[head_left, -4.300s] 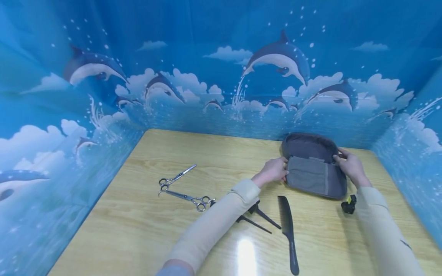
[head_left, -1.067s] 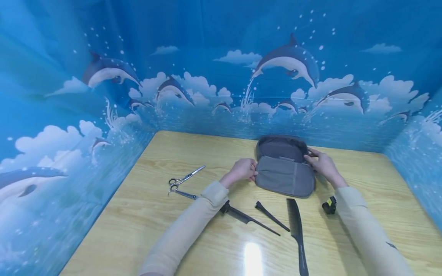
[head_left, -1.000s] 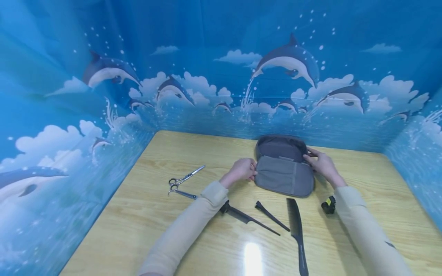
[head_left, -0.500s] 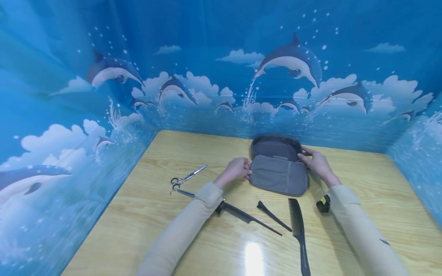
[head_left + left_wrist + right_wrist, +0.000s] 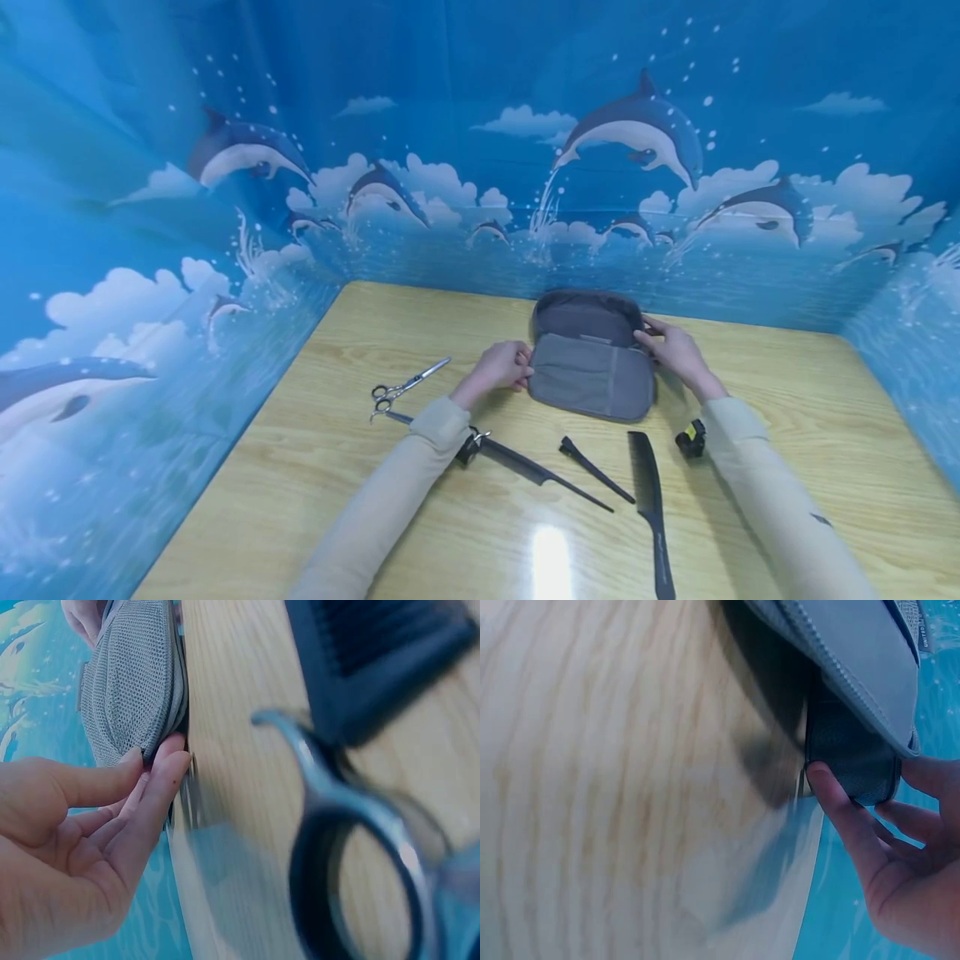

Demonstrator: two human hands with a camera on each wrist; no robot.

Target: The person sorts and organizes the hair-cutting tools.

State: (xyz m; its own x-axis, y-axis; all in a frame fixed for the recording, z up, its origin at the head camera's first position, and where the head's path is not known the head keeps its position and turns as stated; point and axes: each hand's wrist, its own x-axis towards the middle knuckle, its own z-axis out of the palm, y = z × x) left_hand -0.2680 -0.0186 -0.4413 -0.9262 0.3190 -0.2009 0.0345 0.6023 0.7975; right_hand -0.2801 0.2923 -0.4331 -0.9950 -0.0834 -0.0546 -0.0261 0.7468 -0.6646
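Note:
A grey zippered pouch (image 5: 573, 375) lies open at the back of the table, its lid raised toward the curtain. My left hand (image 5: 497, 368) is at its left edge. In the left wrist view, the left thumb and fingers pinch a corner of the pouch (image 5: 131, 682). My right hand (image 5: 675, 350) is at the other side. In the right wrist view, its fingers are on the dark side handle (image 5: 847, 750), the thumb near the zippered edge. The pouch's underside is hidden in the head view.
Silver scissors (image 5: 408, 385) lie at left, a second pair partly under the left sleeve. In front of the pouch are a tail comb (image 5: 517, 462), a black hair clip (image 5: 592, 468) and a large handled comb (image 5: 648, 492). A dolphin-print curtain (image 5: 480, 150) surrounds the table.
The pouch has slid left along the back of the table, both hands moving with it and keeping their holds. The scissors, clip and combs stay put; the head view has shifted slightly.

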